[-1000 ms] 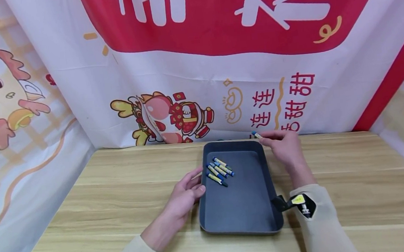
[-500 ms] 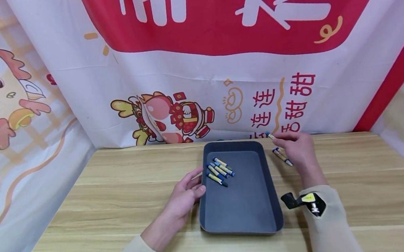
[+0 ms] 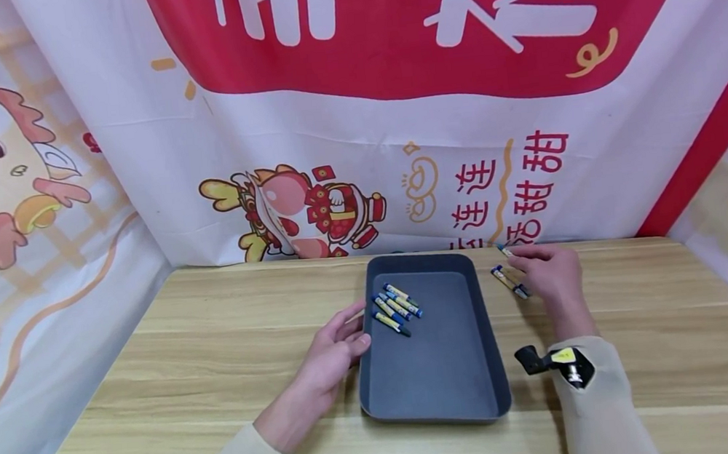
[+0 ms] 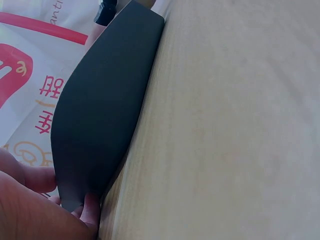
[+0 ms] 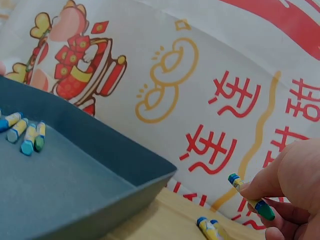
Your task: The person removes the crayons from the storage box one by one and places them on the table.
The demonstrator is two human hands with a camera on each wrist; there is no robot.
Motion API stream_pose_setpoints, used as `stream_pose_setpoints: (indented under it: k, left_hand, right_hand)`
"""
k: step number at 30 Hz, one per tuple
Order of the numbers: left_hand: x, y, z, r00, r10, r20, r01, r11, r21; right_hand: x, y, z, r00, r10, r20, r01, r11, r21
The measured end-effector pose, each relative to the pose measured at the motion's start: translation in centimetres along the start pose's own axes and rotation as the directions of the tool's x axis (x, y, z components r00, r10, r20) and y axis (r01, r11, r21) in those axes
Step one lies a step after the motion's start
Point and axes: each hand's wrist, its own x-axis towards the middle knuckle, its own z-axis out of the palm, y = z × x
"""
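Right hand (image 3: 549,275) just right of the dark tray (image 3: 430,367), pinching a crayon (image 5: 251,196) between fingertips (image 5: 260,186), over two crayons on the table (image 3: 510,281). Left hand (image 3: 333,350) resting against the tray's left wall, fingers relaxed. Five crayons (image 3: 396,307) inside, far end.
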Motion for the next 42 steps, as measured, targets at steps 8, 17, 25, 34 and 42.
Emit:
stream_pose_setpoints:
  k: [8,17,25,34,42]
  left_hand:
    - [0.0,0.0,-0.1,1.000,-0.004,0.004,0.004,1.000,0.001]
    - [0.1,0.0,-0.1,1.000,-0.018,0.001,0.018,1.000,-0.001]
    - [-0.1,0.1,-0.1,1.000,-0.023,0.004,0.023,1.000,-0.003]
    - [0.0,0.0,-0.1,1.000,-0.009,0.002,0.009,1.000,-0.003]
    - [-0.1,0.1,0.0,1.000,-0.005,0.005,0.005,1.000,-0.005]
  right_hand:
    - [0.5,1.6,-0.5,0.998,0.060,0.007,-0.060,0.997,-0.048]
    - [0.9,2.6,-0.6,0.999,0.042,0.023,-0.039,0.993,-0.111]
    - [1.1,3.0,-0.5,0.997,0.047,0.063,-0.033,0.977,-0.210]
    - [1.2,3.2,-0.4,0.999,0.003,0.045,0.010,0.961,-0.276]
    - [1.1,3.2,-0.4,0.998,-0.023,0.051,0.038,0.946,-0.322]
